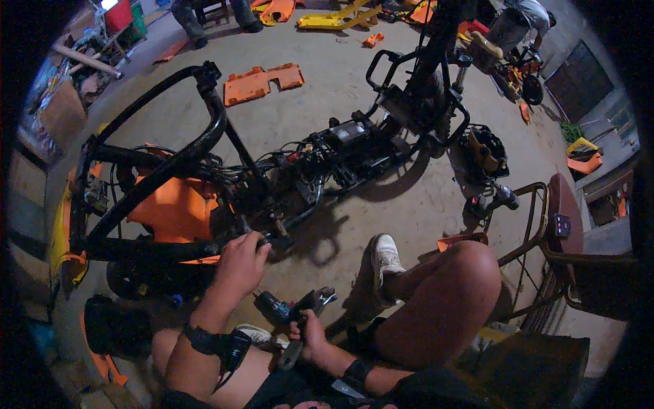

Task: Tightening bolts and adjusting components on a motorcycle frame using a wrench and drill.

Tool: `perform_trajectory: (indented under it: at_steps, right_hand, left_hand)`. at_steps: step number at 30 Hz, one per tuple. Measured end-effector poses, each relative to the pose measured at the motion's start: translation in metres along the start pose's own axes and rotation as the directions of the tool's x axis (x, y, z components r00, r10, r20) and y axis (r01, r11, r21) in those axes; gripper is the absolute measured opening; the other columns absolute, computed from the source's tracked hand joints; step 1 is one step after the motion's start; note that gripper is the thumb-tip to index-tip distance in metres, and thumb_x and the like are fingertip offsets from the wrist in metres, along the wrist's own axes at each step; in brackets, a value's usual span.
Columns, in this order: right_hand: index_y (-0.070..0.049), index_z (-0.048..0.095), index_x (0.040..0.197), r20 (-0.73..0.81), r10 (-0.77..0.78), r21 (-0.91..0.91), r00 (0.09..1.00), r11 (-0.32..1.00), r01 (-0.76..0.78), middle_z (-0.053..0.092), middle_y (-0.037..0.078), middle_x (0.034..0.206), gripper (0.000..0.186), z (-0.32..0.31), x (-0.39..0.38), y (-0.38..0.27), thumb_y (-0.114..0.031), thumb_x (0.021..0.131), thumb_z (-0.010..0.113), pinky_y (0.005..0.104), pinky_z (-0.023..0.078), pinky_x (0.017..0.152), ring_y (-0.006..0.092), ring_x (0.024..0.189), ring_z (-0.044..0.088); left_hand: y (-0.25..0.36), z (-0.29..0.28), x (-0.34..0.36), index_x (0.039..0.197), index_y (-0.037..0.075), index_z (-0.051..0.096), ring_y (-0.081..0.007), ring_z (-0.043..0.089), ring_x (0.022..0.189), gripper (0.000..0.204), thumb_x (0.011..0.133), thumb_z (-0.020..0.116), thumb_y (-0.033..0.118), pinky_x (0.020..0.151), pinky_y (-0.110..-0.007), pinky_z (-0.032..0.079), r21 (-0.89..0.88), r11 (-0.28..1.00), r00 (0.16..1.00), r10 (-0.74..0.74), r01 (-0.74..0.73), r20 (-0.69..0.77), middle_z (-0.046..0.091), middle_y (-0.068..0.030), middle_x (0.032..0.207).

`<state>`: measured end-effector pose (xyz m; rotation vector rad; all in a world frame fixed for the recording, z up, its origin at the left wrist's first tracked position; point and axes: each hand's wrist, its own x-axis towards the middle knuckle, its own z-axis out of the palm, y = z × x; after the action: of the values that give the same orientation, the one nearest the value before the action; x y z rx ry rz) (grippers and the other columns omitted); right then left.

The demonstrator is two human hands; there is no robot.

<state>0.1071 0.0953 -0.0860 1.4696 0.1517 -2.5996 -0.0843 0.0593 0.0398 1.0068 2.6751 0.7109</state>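
Observation:
A black tubular vehicle frame [170, 160] stretches across the floor before me, with wiring and metal parts along its middle. My left hand [242, 267] is at its near lower bar, fingers closed around a small part at the bar's end that they mostly hide. Lower down, between my legs, my right hand [313, 337] is closed around pliers [321, 300] with silver jaws pointing away from me. Close beside them is a teal cordless drill [274, 308]; whether it touches the pliers I cannot tell. An orange panel [170, 208] sits inside the frame.
A notched orange panel [262, 83] lies beyond the frame. Right of the front wheel are an open tool bag [485, 153] and another power drill [501, 198]. A metal-framed chair [562, 218] stands at right. Another person [521, 27] bends over parts at far right; someone's legs [214, 17] show far left.

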Motion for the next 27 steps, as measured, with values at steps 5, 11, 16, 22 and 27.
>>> perform_trajectory:
  at_steps: [5, 11, 16, 22, 27]
  right_hand:
    - [-0.007, 0.045, 0.081, -0.047, 0.015, 0.027, 0.999, 1.000, -0.013, 0.042, 0.004, 0.059, 0.026, 0.000, 0.005, 0.001, -0.034, 0.082, 0.048, 0.0249, 0.032, 0.042, 0.0131, 0.046, 0.036]
    - [-0.008, 0.045, 0.075, -0.069, 0.036, 0.017, 0.997, 0.999, -0.035, 0.041, 0.003, 0.057, 0.028, 0.008, -0.002, -0.001, -0.035, 0.081, 0.050, 0.0246, 0.031, 0.042, 0.0131, 0.046, 0.036]
    - [-0.008, 0.045, 0.074, -0.070, 0.080, 0.061, 0.994, 0.995, -0.076, 0.039, 0.002, 0.055, 0.031, 0.002, 0.009, 0.002, -0.038, 0.081, 0.051, 0.0237, 0.030, 0.043, 0.0132, 0.047, 0.037]
    - [-0.008, 0.044, 0.075, -0.098, -0.038, 0.032, 0.995, 0.999, 0.041, 0.041, 0.003, 0.057, 0.028, 0.005, 0.011, 0.004, -0.034, 0.083, 0.047, 0.0246, 0.031, 0.043, 0.0129, 0.048, 0.038]
    - [-0.008, 0.045, 0.077, -0.085, -0.025, -0.004, 0.996, 1.000, 0.025, 0.042, 0.003, 0.058, 0.026, 0.007, 0.009, 0.002, -0.032, 0.084, 0.046, 0.0252, 0.031, 0.042, 0.0126, 0.047, 0.038]
  left_hand:
    - [0.000, -0.004, -0.010, 0.096, -0.001, 0.056, -0.0397, 0.058, 0.087, 0.022, 0.085, 0.058, 0.018, 0.077, -0.045, 0.046, 0.110, 0.993, 0.996, -0.040, 0.031, 0.078, 0.061, -0.0228, 0.092]
    - [0.001, -0.006, -0.013, 0.101, -0.001, 0.052, -0.0408, 0.059, 0.084, 0.024, 0.087, 0.055, 0.018, 0.073, -0.047, 0.048, 0.185, 0.980, 0.979, -0.106, 0.074, 0.173, 0.062, -0.0224, 0.088]
    - [0.007, -0.012, -0.010, 0.101, 0.001, 0.052, -0.0398, 0.060, 0.080, 0.023, 0.086, 0.055, 0.018, 0.070, -0.047, 0.049, 0.268, 0.961, 0.985, -0.106, 0.065, 0.140, 0.062, -0.0213, 0.086]
    - [-0.001, -0.008, -0.008, 0.095, 0.003, 0.055, -0.0366, 0.062, 0.076, 0.019, 0.085, 0.056, 0.019, 0.067, -0.045, 0.050, 0.353, 0.935, 0.983, -0.071, 0.007, 0.169, 0.064, -0.0182, 0.084]
    - [-0.003, -0.007, -0.008, 0.090, 0.003, 0.057, -0.0345, 0.062, 0.076, 0.015, 0.085, 0.055, 0.018, 0.067, -0.044, 0.050, 0.354, 0.934, 0.989, -0.012, -0.041, 0.146, 0.063, -0.0155, 0.082]
